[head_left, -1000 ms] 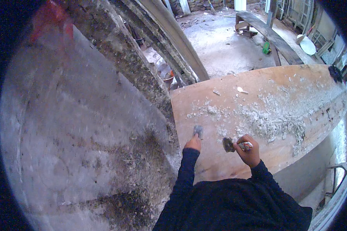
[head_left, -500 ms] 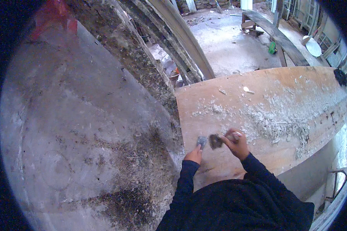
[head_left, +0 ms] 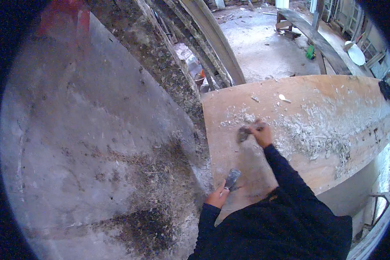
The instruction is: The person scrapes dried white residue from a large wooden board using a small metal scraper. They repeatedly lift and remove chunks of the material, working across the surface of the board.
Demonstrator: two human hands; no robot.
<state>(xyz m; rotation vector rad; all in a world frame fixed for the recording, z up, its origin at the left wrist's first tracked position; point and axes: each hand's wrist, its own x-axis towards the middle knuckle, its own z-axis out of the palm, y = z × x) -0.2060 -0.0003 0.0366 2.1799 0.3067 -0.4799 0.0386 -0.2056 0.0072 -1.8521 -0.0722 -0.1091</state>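
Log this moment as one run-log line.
left hand: holds grey scraper, near board edge | right hand: presses dark tool on wooden board | white debris on board

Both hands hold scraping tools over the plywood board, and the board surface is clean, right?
Not clean. The head view shows the plywood board littered with white scraped flakes. The left hand and right hand do each hold a scraping tool.

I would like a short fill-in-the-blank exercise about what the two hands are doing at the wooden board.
1. The right hand presses a dark tool against the ____ board.
2. The left hand holds a grey scraper ____ the right hand in the picture.
3. Both sleeves are ____ in colour.

Missing words: wooden; below; dark
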